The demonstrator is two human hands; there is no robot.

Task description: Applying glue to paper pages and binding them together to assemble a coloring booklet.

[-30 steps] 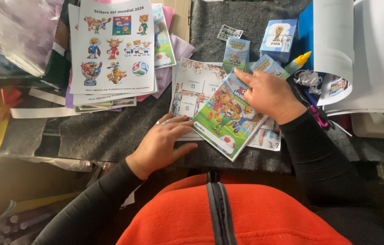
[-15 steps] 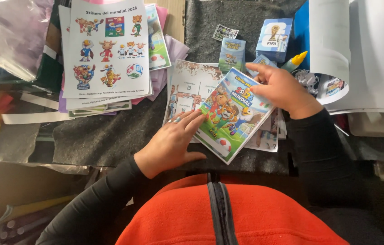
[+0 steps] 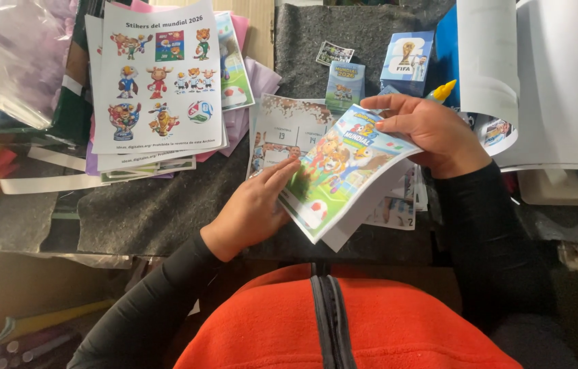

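A thin booklet with a colourful cartoon cover (image 3: 343, 171) is tilted up off the dark felt mat (image 3: 159, 212). My right hand (image 3: 425, 130) grips its upper right edge, thumb over the cover. My left hand (image 3: 255, 208) presses flat fingers against the booklet's lower left edge. Under the booklet lie printed pages with numbered boxes (image 3: 282, 133) and more loose sheets (image 3: 395, 208).
A stack of cartoon sticker sheets (image 3: 159, 75) lies at the upper left. Small card packets (image 3: 345, 82), a blue box (image 3: 408, 58) and a yellow-capped marker (image 3: 443, 90) sit beyond the booklet. White paper (image 3: 548, 82) covers the right; clear plastic bags (image 3: 9, 55) lie far left.
The booklet has been lifted and tilted up from the mat. My right hand moved up along its top edge, and my left hand slid in against its lower left side.
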